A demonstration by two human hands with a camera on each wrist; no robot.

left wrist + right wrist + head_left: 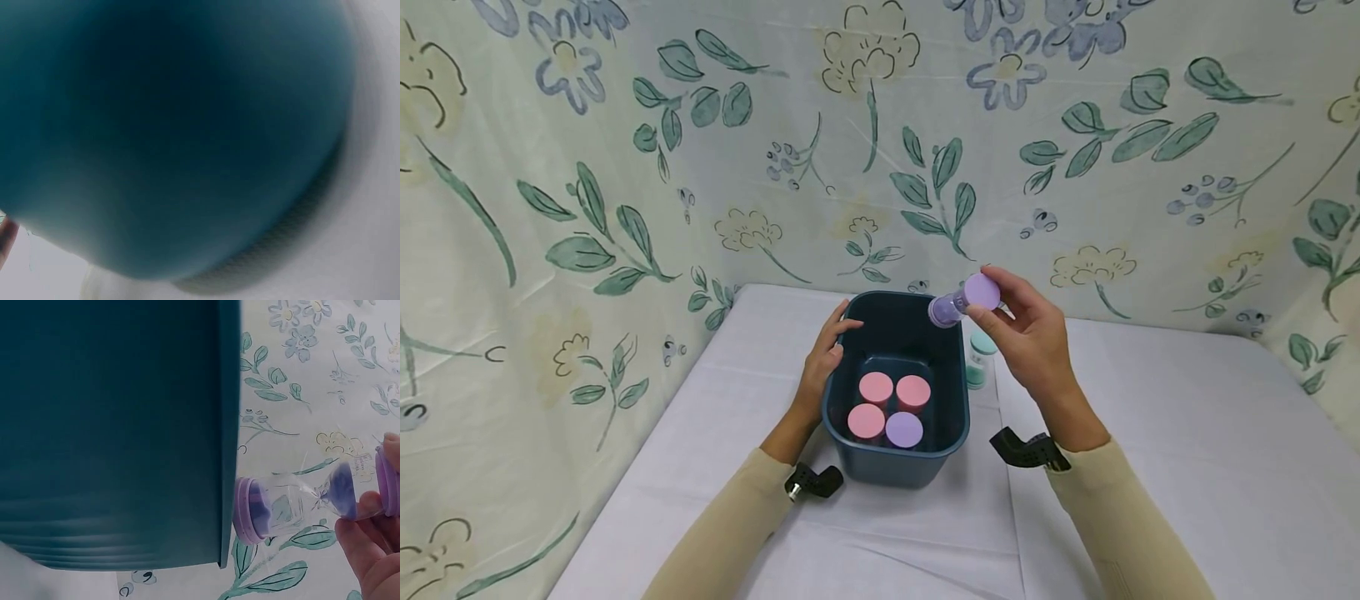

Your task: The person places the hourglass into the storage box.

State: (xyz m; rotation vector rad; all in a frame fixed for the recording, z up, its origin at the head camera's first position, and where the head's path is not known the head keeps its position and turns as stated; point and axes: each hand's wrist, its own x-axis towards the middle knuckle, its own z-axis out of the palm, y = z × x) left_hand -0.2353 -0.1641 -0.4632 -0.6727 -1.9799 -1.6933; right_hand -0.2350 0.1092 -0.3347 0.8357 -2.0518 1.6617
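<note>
My right hand (1033,342) pinches a sand timer (946,310) by one of its purple caps. The timer has clear glass and purple sand, and it is tilted over the right rim of a dark teal bin (891,468). In the right wrist view, the sand timer (294,503) lies nearly sideways, its far cap close to the bin's edge. My left hand (822,367) rests against the bin's left side, a finger across the rim. Inside stand several timers: pink-capped ones (876,388) and one purple-capped one (904,430).
Just right of the bin stands a sand timer with a teal cap (982,343), partly hidden by the rim and close to my right hand. A white cloth (1120,467) covers the table. Flower-patterned fabric (865,125) hangs behind and at the sides.
</note>
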